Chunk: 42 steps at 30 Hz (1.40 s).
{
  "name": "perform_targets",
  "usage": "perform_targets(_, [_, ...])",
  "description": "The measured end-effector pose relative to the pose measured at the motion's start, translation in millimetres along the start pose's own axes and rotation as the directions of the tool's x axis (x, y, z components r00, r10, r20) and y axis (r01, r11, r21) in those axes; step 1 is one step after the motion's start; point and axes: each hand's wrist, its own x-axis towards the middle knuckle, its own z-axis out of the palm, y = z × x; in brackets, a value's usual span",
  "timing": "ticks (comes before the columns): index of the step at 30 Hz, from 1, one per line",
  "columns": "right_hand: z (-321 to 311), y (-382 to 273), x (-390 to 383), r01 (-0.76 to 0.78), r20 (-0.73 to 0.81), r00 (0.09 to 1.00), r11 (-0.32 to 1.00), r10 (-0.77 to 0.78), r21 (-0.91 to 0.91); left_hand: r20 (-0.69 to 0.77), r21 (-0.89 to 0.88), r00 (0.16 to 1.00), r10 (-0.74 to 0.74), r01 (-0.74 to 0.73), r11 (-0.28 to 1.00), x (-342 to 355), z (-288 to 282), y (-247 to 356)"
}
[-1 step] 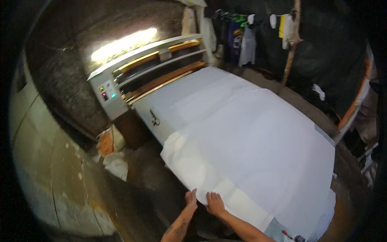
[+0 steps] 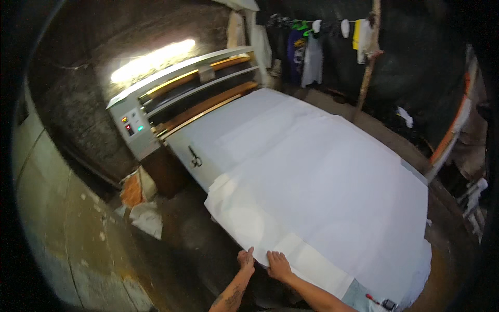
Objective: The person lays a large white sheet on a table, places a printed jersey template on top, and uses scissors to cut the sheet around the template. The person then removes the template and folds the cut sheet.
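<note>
A large white sheet (image 2: 312,182), cloth or paper, is spread over a long table with several layers and wavy edges. At its near left edge, my left hand (image 2: 246,261) is closed against the border, with a fingertip pointing up; its other fingers are partly hidden. Just to the right, my right hand (image 2: 279,266) rests with fingers stretched over the sheet's edge, its palm toward the white surface. A narrower, cream-tinted strip (image 2: 306,258) lies along this border beside my right hand.
A roller machine (image 2: 205,88) with a lit control panel (image 2: 131,126) stands at the table's far end. Black scissors (image 2: 194,157) lie on the table's left side. A small dark object (image 2: 388,304) sits at the near corner. Sacks (image 2: 145,218) lie on the floor; clothes (image 2: 312,60) hang behind.
The view has shifted slightly, so the machine and table appear a little further left and lower. Both hands stay at the sheet's edge in nearly the same pose.
</note>
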Motion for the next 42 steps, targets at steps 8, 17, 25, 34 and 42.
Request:
perform_targets(8, [-59.3,-14.6,23.8,0.167,-0.135,0.978,0.985,-0.161,0.037,0.208,-0.099,0.975,0.076,-0.056,0.993,12.5,-65.5,102.2])
perform_targets(17, [-124.6,-77.0,103.3,0.187,-0.322,0.943,0.939,-0.089,0.288,-0.364,-0.312,0.263,0.893,-0.938,0.150,-29.1,-295.1,465.1])
perform_targets(25, [-434.7,-101.0,110.0,0.105,-0.250,0.968,0.944,-0.025,0.312,0.172,-0.689,-0.026,0.985,-0.718,0.101,-46.7,-255.0,754.6])
perform_targets(34, [-723.6,-38.2,71.7,-0.626,-0.440,0.750,0.744,0.493,-0.233,0.693,-0.590,0.169,0.701,-0.424,0.687,-37.7,24.3,710.9])
perform_targets(42, [-575.9,-143.2,29.0,-0.839,-0.904,0.425,0.396,0.045,-0.374,0.913,-0.408,-0.014,0.408,-0.010,0.913,106.0,90.6,632.3])
